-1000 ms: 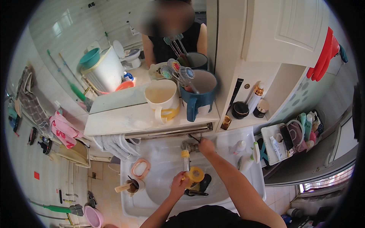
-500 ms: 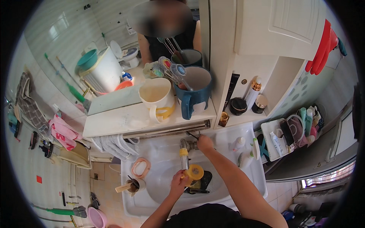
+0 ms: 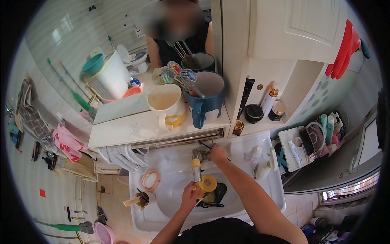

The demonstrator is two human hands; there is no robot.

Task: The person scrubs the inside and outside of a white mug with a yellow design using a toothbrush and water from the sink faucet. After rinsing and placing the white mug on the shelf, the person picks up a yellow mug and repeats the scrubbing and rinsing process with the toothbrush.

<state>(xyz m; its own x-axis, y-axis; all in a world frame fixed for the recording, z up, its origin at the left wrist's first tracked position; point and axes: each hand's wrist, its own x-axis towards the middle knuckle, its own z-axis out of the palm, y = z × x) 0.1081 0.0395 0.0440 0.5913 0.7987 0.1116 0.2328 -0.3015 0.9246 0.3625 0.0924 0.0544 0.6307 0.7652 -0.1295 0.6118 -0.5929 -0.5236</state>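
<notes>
In the head view, the left hand point(image 3: 190, 194) has its fingers closed around a round yellow plastic cup point(image 3: 208, 184), holding it over the white ceramic sink point(image 3: 178, 171), just under the spout of the metal tap point(image 3: 196, 164). The right hand point(image 3: 218, 153) rests on the tap's handle, fingers curled closed about it. A pink soap dish point(image 3: 150, 179) sits on the sink's left rim, and a dark blue mug of toothbrushes point(image 3: 205, 97) stands on the shelf above.
</notes>
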